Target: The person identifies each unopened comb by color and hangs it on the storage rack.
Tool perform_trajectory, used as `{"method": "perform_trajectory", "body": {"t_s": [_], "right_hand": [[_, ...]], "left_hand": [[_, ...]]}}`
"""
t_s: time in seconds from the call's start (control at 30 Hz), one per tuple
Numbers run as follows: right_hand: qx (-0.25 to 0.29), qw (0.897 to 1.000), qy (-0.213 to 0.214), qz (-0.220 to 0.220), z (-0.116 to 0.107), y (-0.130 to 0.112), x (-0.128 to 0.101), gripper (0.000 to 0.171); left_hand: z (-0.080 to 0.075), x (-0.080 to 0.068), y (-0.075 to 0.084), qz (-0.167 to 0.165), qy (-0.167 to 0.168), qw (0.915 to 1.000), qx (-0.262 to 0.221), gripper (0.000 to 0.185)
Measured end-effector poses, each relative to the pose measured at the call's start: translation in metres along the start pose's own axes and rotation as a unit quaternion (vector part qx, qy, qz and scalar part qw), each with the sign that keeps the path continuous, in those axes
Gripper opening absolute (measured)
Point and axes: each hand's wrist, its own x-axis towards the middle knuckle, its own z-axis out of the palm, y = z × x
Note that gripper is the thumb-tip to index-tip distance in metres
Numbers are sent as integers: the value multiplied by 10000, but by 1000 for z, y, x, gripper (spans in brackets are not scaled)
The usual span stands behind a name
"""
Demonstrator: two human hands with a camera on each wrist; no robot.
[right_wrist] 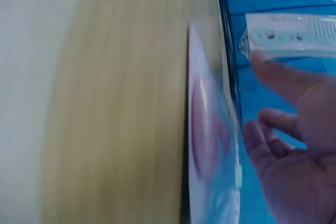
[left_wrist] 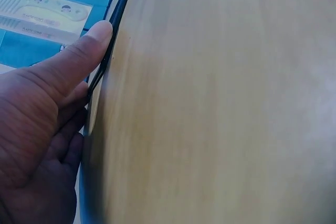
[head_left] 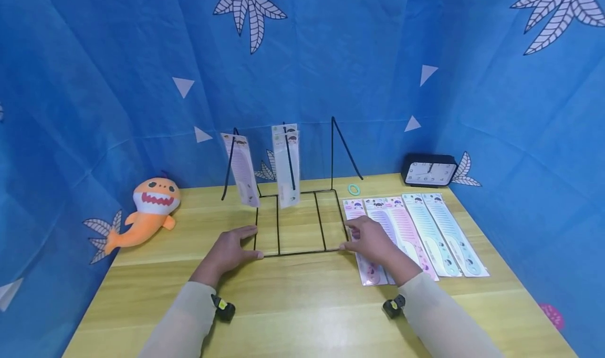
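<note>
We have our left hand (head_left: 230,252) and right hand (head_left: 372,238), fingers loosely spread, resting at the front corners of the wire rack (head_left: 298,227) mid-table, apparently steadying it; next we'd likely hang a packaged comb (head_left: 406,232).

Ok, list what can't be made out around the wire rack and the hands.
- Right wrist view: comb packet print, motion-blurred.
- Left wrist view: wire rack, a sliver beside the left hand.
- Head view: comb packets under the right hand; clock numerals too small.
</note>
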Motion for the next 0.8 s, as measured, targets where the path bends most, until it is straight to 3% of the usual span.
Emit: {"method": "perform_trajectory", "body": {"t_s": [0.17,0.33,0.47,0.6,0.7,0.8], "right_hand": [[552,9981,126,245,-25,27,-8,57],[271,9905,592,1213,-67,71,-26,56],[20,9711,1017,2160,-98,115,-45,70],[71,9505,1055,2920,-119,153,-64,86],[44,9470,950,3067,-126,168,-72,90],[-101,9524,969,2889,-128,172,-73,85]], "left_hand": [[1,0,0,13,-5,10000,18,81],[-1,-1,2,-46,-19,10000,-45,81],[-1,0,1,6,-7,10000,-70,81],[0,2,-1,112,-36,9999,-24,81],[0,1,-1,110,-14,9999,-25,81],[-1,0,-1,80,48,9999,-84,81]]}}
